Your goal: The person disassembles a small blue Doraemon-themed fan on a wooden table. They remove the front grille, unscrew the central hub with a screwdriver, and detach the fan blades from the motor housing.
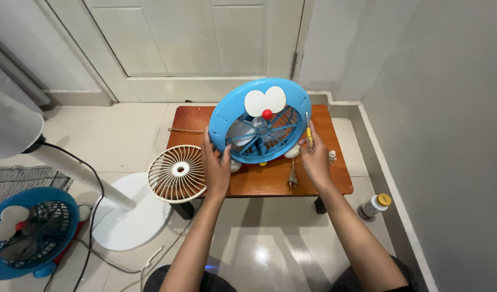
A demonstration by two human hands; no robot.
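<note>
Hands: left hand point(216, 165) clasped on the lower-left rim of a blue cartoon-cat fan point(261, 120), held tilted above the wooden bench point(259, 181); right hand point(315, 157) closed around a yellow-handled screwdriver point(309, 130) at the fan's 3 o'clock edge. White fan grille point(176, 173) leans at the bench's 8 o'clock. Step judged: casing screws being worked; tip placement required next.

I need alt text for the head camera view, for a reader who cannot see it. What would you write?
A person's left hand steadies a round blue cartoon-faced fan standing on a low wooden table, while the right hand holds a yellow-handled screwdriver at its right edge. A white fan grille leans at the table's left; a second blue fan sits on the tiled floor.
</note>
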